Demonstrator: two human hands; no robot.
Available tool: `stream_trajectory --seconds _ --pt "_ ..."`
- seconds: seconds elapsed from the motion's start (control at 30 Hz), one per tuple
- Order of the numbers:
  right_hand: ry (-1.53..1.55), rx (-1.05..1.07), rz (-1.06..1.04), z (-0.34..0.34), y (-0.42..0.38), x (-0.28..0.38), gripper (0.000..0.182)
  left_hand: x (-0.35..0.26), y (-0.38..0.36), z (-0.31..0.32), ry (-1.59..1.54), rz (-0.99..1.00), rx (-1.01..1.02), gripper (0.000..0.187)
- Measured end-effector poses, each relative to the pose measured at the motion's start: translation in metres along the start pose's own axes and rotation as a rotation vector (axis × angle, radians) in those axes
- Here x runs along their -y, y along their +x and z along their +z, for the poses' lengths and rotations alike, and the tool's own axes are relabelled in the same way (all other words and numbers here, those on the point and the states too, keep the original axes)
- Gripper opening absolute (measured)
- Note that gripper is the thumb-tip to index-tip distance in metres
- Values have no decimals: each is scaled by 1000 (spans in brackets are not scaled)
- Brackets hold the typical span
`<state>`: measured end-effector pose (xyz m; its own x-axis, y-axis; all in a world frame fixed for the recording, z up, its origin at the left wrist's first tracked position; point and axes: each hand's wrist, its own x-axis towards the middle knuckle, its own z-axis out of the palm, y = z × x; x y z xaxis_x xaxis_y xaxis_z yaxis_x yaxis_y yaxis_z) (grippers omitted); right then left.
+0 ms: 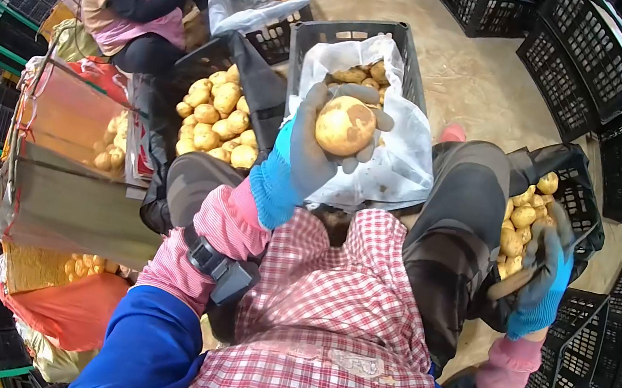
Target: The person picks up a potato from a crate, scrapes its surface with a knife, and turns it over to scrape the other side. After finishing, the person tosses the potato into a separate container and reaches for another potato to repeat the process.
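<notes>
My left hand (317, 150), in a grey and blue glove, grips a large yellow potato (344, 126) above a black crate (354, 37) lined with a white bag (400, 151) that holds a few potatoes. My right hand (543, 274), also gloved, hangs at the right beside a black crate of potatoes (524, 221) and is closed around a small knife-like tool (512, 282); what the tool is stays unclear. I wear a red checked apron and pink sleeve covers.
Another black-lined crate of potatoes (216, 121) stands to the left. A person in a pink apron (133, 4) works at the upper left. Orange sacks (62, 304) lie at the lower left. Several stacked black crates (598, 53) line the top and right.
</notes>
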<state>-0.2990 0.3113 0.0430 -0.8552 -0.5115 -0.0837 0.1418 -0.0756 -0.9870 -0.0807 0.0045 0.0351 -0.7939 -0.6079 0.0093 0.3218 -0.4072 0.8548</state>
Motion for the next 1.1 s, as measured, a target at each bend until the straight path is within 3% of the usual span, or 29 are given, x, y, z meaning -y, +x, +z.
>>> stream_trajectory --seconds 0.03,0.07,0.13,0.23,0.27,0.33,0.37,0.4,0.53,0.63,0.7,0.77,0.9,1.0,1.1 --pt "-272 -27 -79 32 -2 18 43 -5 -7 0 -135 -37 53 61" --pt "-356 96 -170 58 -2 33 41 -9 -14 1 -123 -8 63 59" --pt "-783 226 -582 121 -7 42 40 -12 -30 6 -100 53 80 54" --pt "-751 461 -725 193 1 22 48 -16 -44 16 605 315 -71 47" --pt "-866 466 -757 210 9 6 50 -24 -48 13 734 343 -65 40" --pt "-959 489 -777 233 18 -11 52 -22 -46 0 614 359 -136 41" --pt "-1004 504 -782 243 20 -17 54 -21 -45 -4 598 354 -193 31" --pt "-1065 554 -641 251 20 -14 55 -20 -44 -8 581 349 -250 24" --pt "-970 663 -588 263 30 -39 44 -9 -34 -27 666 405 -401 22" --pt "-835 709 -602 261 39 -55 43 -1 -27 -39 412 363 -382 22" --pt "-764 700 -664 261 38 -55 42 2 -22 -41 419 371 -358 27" --pt "-891 683 -686 261 35 -60 41 2 -16 -42 805 445 -379 28" --pt "-902 677 -657 255 38 -59 39 0 -13 -35 404 243 -368 20" --pt "-917 564 -754 250 46 -67 39 -2 -14 -24 665 169 -323 28" --pt "-1051 559 -705 249 33 -69 41 17 -15 -34 780 381 -225 45"
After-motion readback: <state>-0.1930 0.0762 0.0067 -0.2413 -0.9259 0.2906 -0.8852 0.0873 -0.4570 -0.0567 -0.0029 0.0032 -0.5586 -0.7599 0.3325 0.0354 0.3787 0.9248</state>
